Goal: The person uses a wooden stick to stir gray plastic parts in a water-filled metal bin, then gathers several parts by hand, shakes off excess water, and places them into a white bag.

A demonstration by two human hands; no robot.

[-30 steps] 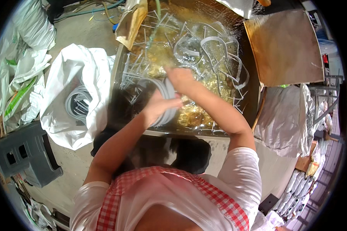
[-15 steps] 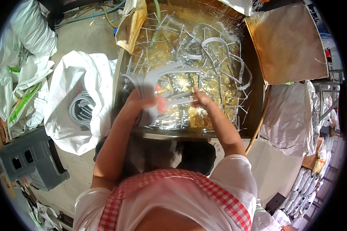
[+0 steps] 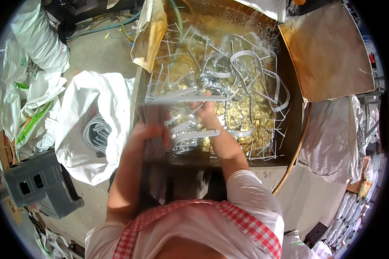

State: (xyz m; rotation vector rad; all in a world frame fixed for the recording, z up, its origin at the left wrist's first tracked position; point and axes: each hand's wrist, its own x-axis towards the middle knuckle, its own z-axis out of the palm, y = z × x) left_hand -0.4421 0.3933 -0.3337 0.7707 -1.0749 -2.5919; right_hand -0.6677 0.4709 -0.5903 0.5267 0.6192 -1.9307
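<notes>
My left hand [image 3: 153,131] is wrapped around a bundle of flat grey curved strips [image 3: 150,114], blurred by motion, above the near left part of a water-filled tank [image 3: 294,125]. Several strip ends fan out to the right from this hand. Behind one long strip end, my right hand [image 3: 206,110] reaches over the water with its thumb up. Its fingers are partly hidden and smeared, so I cannot tell whether they grip anything. Another strip end [image 3: 199,135] crosses in front of my right wrist. Loose looped grey strips [image 3: 246,58] lie in the rippling water.
A white sack [image 3: 69,142] holding coiled grey strips [image 3: 97,134] stands left of the tank. Thin white rods [image 3: 278,129] stick up along the tank's sides. A dark grey plastic stool [image 3: 43,183] is at lower left. A brown board [image 3: 328,54] leans at the far right.
My right hand has moved left and inward, behind the strip ends. My left hand keeps the bundle, now lower in view. The whole view has shifted slightly.
</notes>
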